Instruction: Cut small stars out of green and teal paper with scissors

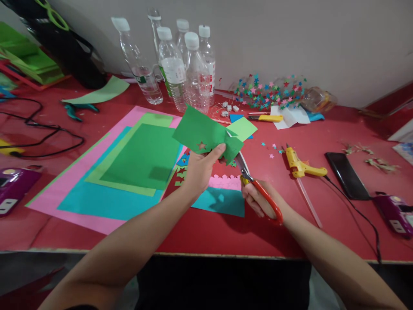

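Note:
Pinched between the thumb and fingers of my left hand [201, 170] is a dark green sheet of paper [203, 127], held above the table, with a star-shaped hole near its lower edge. My right hand [260, 198] grips red-handled scissors [266, 200], whose blades reach up to the paper's right part; one blade tip shows through a slit there. Behind the sheet lies a light green piece of paper [243, 128]. Beneath my hands are a blue paper [222, 201] and a pink strip [224, 182] with a notched edge.
A stack of coloured sheets [135, 155] covers the left side. Several clear bottles [196, 73] stand at the back, near a star-covered bottle [271, 92]. To the right lie a yellow glue gun [300, 165] with a cord and a black phone [346, 176].

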The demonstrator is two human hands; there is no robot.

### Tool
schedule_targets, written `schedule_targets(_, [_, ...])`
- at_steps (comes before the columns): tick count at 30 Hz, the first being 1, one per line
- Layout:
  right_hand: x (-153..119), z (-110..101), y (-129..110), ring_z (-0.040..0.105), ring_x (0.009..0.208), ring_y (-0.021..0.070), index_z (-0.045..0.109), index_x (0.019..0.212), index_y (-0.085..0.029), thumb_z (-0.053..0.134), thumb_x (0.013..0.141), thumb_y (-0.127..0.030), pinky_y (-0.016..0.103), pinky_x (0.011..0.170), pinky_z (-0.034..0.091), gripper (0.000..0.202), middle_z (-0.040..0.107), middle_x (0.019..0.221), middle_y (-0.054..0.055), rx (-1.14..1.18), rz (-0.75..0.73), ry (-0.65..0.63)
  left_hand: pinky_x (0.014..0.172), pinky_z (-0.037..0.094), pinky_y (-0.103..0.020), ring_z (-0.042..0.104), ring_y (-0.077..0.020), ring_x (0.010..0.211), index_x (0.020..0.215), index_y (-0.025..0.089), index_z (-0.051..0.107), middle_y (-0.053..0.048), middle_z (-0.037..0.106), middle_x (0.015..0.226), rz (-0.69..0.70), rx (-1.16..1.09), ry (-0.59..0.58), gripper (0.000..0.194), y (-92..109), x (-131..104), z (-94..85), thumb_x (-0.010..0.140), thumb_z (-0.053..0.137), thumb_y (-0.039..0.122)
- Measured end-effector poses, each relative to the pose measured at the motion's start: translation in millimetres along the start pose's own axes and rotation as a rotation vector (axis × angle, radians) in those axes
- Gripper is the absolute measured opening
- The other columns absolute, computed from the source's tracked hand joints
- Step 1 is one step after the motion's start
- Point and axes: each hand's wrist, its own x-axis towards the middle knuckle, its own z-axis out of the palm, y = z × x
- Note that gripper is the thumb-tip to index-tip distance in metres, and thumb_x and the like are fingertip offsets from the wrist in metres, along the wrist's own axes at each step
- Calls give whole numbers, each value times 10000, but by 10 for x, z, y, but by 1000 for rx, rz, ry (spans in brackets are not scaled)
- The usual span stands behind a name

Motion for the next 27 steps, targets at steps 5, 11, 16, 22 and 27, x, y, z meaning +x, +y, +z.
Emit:
schedule_targets(5, [-14, 24, 6, 332, 253, 77, 439, 669, -219, 455, 843, -548, 212, 302, 271, 373, 377, 328, -88, 3, 33, 21, 665, 508, -223, 576, -88, 684, 716, 208, 582, 33, 623, 732, 13, -11, -7, 158, -20, -26, 3, 731, 711, 297])
schedule_targets(11, [-17, 24, -2, 315, 264, 66, 447, 677, -210, 447, 812, -651, 203, 314, 271, 461, 366, 337, -102, 40, -54, 3, 773, 516, -244, 597, -94, 724, 749, 220, 595, 36, 640, 730, 12, 18, -37, 124, 31, -47, 36, 735, 701, 283])
schedule_targets(16, [-12, 22, 6, 300, 249, 63, 440, 674, -213, 453, 821, -615, 195, 296, 256, 428, 362, 339, -105, 13, 6, 44, 755, 515, -239, 582, -87, 698, 730, 216, 577, 40, 624, 712, 9, -16, -53, 144, 11, -36, 28, 735, 708, 274])
schedule_targets(22, [-6, 6, 17, 297, 258, 57, 431, 639, -214, 484, 844, -493, 194, 308, 255, 350, 368, 342, -97, 9, 34, 56, 644, 483, -222, 584, -84, 647, 674, 188, 577, 33, 625, 675, 24, -36, -63, 191, -22, -24, 3, 731, 726, 293])
schedule_targets(27, [6, -53, -7, 306, 272, 61, 429, 635, -218, 516, 817, -506, 208, 315, 248, 352, 370, 365, -96, -7, -14, 56, 542, 427, -216, 547, -76, 565, 672, 195, 621, 46, 622, 623, -44, -78, -35, 175, 90, 36, -4, 638, 779, 260])
